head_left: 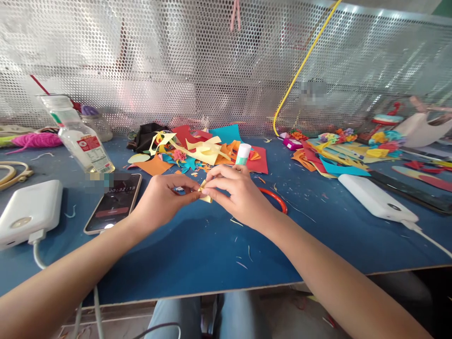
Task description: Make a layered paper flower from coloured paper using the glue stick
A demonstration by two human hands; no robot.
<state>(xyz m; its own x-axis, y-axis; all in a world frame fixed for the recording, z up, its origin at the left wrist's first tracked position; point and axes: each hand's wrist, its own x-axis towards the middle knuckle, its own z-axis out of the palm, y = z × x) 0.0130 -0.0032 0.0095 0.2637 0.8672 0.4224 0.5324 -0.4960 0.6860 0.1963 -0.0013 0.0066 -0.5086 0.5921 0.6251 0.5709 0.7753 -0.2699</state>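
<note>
Grip closed: left hand and right hand both pinch a small pale-yellow paper piece between fingertips, over the counter. Fine folding or shaping seems in hand; the next move likely calls for steady, light pressure that avoids crushing it.

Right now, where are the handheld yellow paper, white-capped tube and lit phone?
Handheld yellow paper (207, 199), head view: lower end.
White-capped tube (244, 151), head view: white cap.
Lit phone (113, 204), head view: screen.
</note>
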